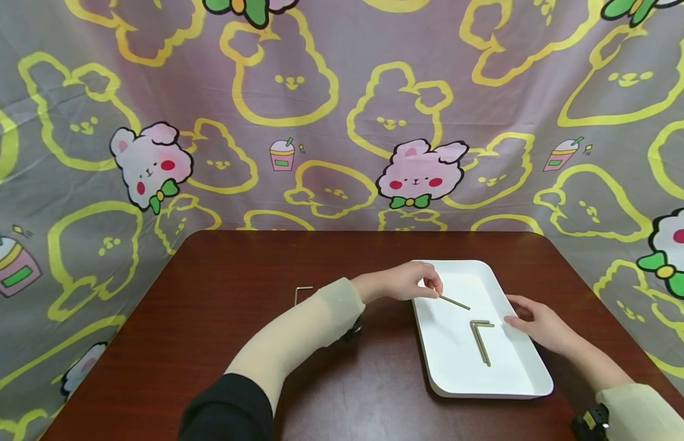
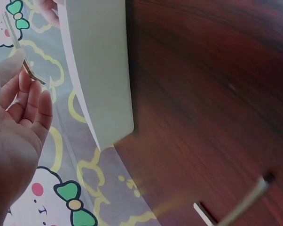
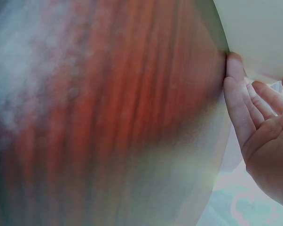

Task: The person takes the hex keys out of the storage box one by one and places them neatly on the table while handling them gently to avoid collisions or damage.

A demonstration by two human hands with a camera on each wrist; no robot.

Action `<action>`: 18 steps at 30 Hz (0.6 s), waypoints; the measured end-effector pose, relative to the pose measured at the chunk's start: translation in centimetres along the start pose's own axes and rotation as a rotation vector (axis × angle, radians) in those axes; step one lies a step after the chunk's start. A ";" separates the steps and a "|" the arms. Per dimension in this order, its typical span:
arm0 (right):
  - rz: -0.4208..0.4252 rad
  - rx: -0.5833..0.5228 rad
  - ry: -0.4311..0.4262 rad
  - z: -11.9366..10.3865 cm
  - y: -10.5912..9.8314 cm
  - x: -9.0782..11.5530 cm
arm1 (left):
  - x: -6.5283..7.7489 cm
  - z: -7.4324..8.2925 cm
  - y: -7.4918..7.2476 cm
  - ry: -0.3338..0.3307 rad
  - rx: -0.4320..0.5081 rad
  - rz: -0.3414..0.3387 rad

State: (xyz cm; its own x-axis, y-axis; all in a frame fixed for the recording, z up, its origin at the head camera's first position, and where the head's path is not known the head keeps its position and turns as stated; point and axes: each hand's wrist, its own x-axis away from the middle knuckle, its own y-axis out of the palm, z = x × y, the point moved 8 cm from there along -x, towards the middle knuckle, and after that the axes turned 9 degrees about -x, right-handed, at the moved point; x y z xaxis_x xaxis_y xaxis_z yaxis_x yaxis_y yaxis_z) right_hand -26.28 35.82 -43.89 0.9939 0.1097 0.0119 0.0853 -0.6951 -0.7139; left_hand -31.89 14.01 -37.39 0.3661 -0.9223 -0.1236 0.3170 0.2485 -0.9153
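Head camera view: a person working at a dark wood-grained bench [image 1: 353,380] is pinching a thin, brass-coloured bent key [image 1: 454,302] between the thumb and fingers of the left hand [image 1: 413,282], right of centre in the frame. The bent key is slanting down to the right above the upper part of a shallow white tray [image 1: 438,373]; whether its tip is touching the floor of the tray cannot be told. At the tray's right edge, the right hand [image 1: 540,324] is resting its fingertips against the wall, thumb and forefinger standing apart. Inside the tray, below the left hand, a pair of L-shaped keys [image 1: 481,346] is lying side by side, corners pointing to the top of the frame. Another L-shaped key [image 1: 304,288] is lying on the bench left of the tray, partly hidden behind the left forearm's pale sleeve [image 1: 314,324]. Beyond the bench, a grey cloth [image 1: 330,104] printed with yellow outlines and pink-cheeked rabbits is filling the upper frame. Left wrist camera is showing the bend of the pinched key at the fingertips, at the left of the frame, while right wrist camera is catching nearly straight fingers touching the tray's outer side at upper right.
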 end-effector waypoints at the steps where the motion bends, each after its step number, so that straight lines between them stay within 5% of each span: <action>1: 0.000 0.000 -0.001 0.0 0.0 0.0 | 0.3 0.0 -0.1 0.006 0.001 -0.001; 18: 0.006 0.000 -0.006 0.0 0.1 0.1 | 6.5 -1.3 -2.4 -0.022 -0.054 0.028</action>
State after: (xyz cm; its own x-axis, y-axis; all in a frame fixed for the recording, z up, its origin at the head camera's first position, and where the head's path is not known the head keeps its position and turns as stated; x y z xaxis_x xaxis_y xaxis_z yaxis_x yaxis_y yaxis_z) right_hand -26.21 35.76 -43.91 0.9939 0.1100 0.0034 0.0794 -0.6961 -0.7136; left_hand -31.35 7.03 -36.52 0.3931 -0.9086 -0.1414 0.2586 0.2568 -0.9312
